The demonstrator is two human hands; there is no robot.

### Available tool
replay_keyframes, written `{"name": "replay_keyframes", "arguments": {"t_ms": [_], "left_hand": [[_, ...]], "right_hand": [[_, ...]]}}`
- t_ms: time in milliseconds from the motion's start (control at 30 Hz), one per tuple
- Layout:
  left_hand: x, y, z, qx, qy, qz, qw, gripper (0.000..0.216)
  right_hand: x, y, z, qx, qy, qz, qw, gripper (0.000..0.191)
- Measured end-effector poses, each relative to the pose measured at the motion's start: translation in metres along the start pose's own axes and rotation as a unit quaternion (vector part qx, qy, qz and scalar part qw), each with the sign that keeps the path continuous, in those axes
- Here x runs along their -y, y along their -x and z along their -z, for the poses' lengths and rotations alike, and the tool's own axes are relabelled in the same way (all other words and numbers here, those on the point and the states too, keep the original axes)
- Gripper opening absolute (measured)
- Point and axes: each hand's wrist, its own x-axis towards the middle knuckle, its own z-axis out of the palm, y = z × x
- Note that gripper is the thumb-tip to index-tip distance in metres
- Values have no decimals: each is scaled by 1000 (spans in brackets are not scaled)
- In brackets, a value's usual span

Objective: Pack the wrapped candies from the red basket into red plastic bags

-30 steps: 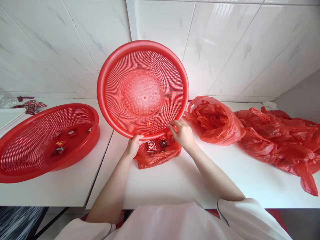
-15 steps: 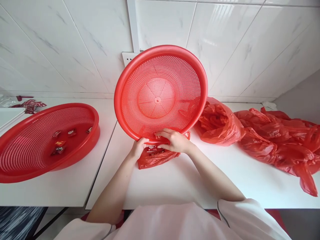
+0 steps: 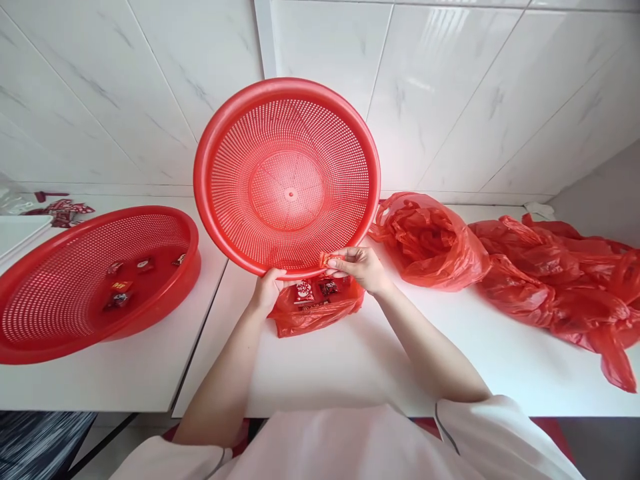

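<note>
A round red mesh basket is tilted up with its open side towards me. At its lower left rim is my left hand, closed, the thumb over the rim. My right hand pinches a small crumpled red-orange piece at the lower right rim; whether it is a packet or the bag's edge I cannot tell. Below the rim a red plastic bag lies open on the table. Several small packets show in it, among them a red and white one.
To the left a second red basket holds several small packets. An open red bag and a heap of red plastic bags lie to the right. A tiled wall rises behind the white table.
The basket has shifted left and turned more squarely towards me. My right hand has come out of its lower rim with the small piece, uncovering packets in the bag.
</note>
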Motion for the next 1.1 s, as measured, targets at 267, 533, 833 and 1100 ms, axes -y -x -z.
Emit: {"name": "replay_keyframes", "arguments": {"t_ms": [267,533,833,1100], "left_hand": [[2,-1,2,8,-3,3,1000,20],[3,-1,1,13,6,4,1000,26],[0,2,-3,26,-3,21,999,19],[-1,3,-4,-2,-2,-1,1000,17]], "right_hand": [[-1,4,-1,26,29,30,999,31],[-1,5,-2,65,21,-4,998,40],[-10,1,1,92,-4,-39,995,46],[-2,4,-1,16,255,64,965,32]]}}
